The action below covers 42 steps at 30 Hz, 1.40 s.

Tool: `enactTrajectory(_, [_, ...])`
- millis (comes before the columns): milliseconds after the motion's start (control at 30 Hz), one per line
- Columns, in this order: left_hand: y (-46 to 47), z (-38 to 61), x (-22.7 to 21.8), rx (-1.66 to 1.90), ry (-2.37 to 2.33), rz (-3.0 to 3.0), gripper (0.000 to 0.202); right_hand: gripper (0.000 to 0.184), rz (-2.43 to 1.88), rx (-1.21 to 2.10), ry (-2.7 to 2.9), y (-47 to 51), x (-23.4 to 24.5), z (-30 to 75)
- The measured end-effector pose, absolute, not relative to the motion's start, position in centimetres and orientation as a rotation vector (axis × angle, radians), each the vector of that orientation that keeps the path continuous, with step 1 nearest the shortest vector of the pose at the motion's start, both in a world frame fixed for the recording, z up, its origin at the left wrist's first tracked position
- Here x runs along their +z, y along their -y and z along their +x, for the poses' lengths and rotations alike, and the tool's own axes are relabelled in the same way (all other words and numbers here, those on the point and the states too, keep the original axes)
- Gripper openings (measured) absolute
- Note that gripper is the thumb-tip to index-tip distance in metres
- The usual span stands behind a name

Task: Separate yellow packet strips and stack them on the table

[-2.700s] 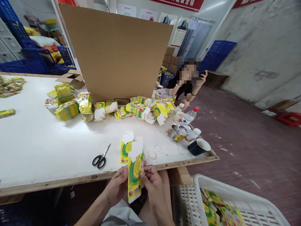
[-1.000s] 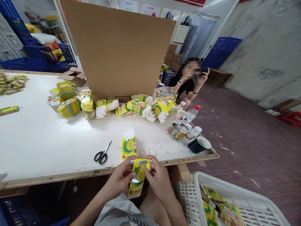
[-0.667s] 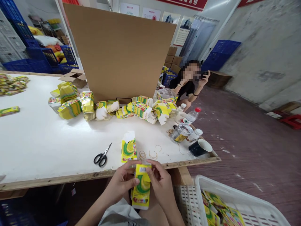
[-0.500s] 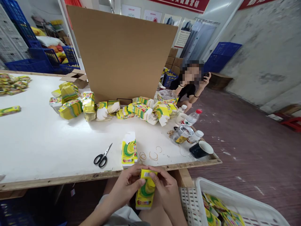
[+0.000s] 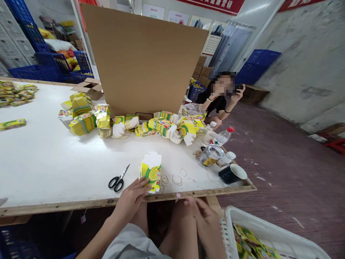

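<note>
My left hand (image 5: 131, 198) reaches over the table's front edge with fingers stretched out, the tips touching the lower left corner of a small stack of flat yellow-green cartons (image 5: 151, 172) lying on the white table (image 5: 54, 162). My right hand (image 5: 205, 223) hangs below the table edge above my knee, close to the rim of a white plastic basket (image 5: 272, 230); its fingers are loose and I see nothing in them. The folded carton from a moment ago is out of view. Black scissors (image 5: 118, 178) lie left of the stack, and rubber bands (image 5: 176, 179) lie right of it.
A tall cardboard sheet (image 5: 145, 61) stands at the back with piles of yellow cartons (image 5: 161, 126) along its foot. A jar (image 5: 210, 155), bottle (image 5: 222, 136) and dark cup (image 5: 232, 173) crowd the table's right corner. A person (image 5: 215, 102) sits beyond it. The basket holds several cartons.
Both hands held and closed a yellow carton in front of my lap. Now the carton is gone from them; the left hand has reached up to the stack, the right has dropped toward the basket.
</note>
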<state>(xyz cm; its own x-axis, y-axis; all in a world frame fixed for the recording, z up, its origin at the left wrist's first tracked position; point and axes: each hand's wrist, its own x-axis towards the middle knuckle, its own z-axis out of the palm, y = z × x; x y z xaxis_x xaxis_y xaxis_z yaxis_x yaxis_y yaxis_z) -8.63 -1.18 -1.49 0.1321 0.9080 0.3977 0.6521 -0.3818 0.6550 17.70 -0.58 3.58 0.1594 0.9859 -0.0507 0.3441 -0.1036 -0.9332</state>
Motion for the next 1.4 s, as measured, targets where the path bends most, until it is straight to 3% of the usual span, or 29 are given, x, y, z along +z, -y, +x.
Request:
enactTrajectory(200, [4.0,-6.6,0.7,1.367,-1.017,2.066,0.047,0.041,-1.278,1.495,0.827,0.4,2.5,10.9])
enactTrajectory(333, [4.3,-5.3,1.7,1.487,-0.978,1.323,0.050,0.040,-1.150,1.491,0.769,0.8,2.9,11.1])
enactTrajectory(433, [3.7,-4.7,2.2,1.361,-0.840,0.732,0.043,0.035,-1.097,1.542,0.843,1.4,2.7,11.1])
enactTrajectory(533, [3.2,-4.3,2.9,1.153,-0.699,0.509,0.040,0.033,-1.082,1.562,0.908,1.8,2.3,10.8])
enactTrajectory(733, [3.0,-3.9,3.4,1.195,-0.654,0.535,0.037,0.039,-1.153,1.499,0.940,1.8,3.0,11.0])
enactTrajectory(967, [2.5,-3.1,2.1,1.276,-0.862,0.596,0.037,0.028,-1.210,1.488,1.043,2.4,2.9,10.4])
enactTrajectory(1167, [2.8,-3.7,1.7,1.352,-0.998,0.838,0.056,0.029,-1.287,1.332,1.156,2.3,2.6,10.8])
enactTrajectory(1233, [3.0,-4.2,1.9,1.306,-0.965,0.920,0.061,0.042,-1.250,1.309,1.207,2.1,3.1,11.2])
enactTrajectory(1300, [3.1,-4.7,2.3,1.222,-0.922,0.988,0.056,0.053,-1.184,1.323,1.249,1.7,3.7,11.7])
enactTrajectory(1400, [3.1,-5.1,2.9,1.133,-0.839,0.999,0.040,0.038,-1.125,1.375,1.344,1.1,4.4,12.5])
